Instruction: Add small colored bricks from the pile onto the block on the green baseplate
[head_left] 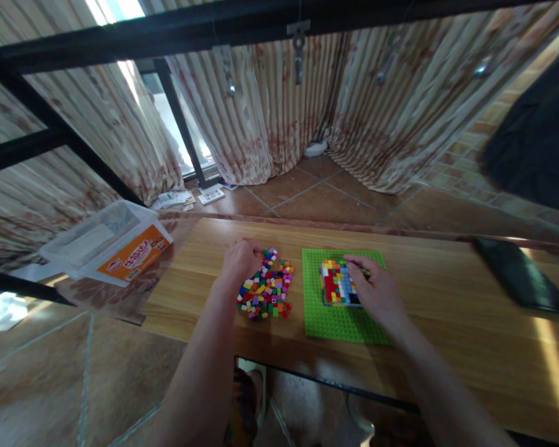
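Note:
A pile of small toy bricks (265,292) in many colours lies loose on the wooden table. My left hand (242,257) is at the pile's upper left edge, its fingers bent and drawn together; what they hold, if anything, is hidden. To the right lies a green studded baseplate (345,326). On it sits a low rectangular brick build (338,282) with red, yellow, orange, white and light blue on top and a dark blue rim. My right hand (375,288) covers the build's right side, thumb and fingers pinched over it. A small dark or purplish bit shows at its fingertips, too small to name.
A clear plastic tub (109,239) with an orange label stands left of the wooden table (428,279). A black phone-like slab (522,273) lies at the table's right. A dark metal bar (261,25) crosses above, before striped curtains (279,112). Papers (174,198) lie beyond the tub.

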`<state>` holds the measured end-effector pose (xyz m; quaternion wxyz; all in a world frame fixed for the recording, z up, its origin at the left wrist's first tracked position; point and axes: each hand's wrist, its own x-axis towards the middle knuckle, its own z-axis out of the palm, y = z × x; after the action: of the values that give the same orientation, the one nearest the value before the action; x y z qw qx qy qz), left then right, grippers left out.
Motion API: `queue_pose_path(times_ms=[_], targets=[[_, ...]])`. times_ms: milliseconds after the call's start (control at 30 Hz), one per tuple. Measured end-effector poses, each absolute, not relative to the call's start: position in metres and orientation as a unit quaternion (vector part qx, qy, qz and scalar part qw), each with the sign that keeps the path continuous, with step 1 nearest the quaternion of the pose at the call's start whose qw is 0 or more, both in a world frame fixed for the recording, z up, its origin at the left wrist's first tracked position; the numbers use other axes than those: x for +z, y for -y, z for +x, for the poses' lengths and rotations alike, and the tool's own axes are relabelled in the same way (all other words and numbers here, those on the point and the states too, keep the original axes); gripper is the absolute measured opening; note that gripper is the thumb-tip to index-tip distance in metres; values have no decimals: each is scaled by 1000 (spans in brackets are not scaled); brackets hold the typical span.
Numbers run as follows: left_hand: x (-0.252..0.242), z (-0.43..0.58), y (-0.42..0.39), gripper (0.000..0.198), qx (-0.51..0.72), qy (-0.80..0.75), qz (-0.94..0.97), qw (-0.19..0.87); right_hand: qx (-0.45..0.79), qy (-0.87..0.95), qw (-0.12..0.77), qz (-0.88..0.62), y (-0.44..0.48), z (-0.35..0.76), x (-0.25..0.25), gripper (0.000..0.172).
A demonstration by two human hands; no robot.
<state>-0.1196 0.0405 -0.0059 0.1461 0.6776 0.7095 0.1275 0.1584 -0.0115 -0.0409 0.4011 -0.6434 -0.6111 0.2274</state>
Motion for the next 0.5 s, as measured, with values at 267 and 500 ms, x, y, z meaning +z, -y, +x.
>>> queue_pose_path(times_ms=[267, 500], targets=[[-6, -107, -43, 26, 120, -700, 694, 117, 227, 605, 396, -652, 11, 156, -39, 40], [-8, -88, -44, 26, 99, -713, 687, 100, 217, 617, 397, -644, 12, 156, -38, 39]])
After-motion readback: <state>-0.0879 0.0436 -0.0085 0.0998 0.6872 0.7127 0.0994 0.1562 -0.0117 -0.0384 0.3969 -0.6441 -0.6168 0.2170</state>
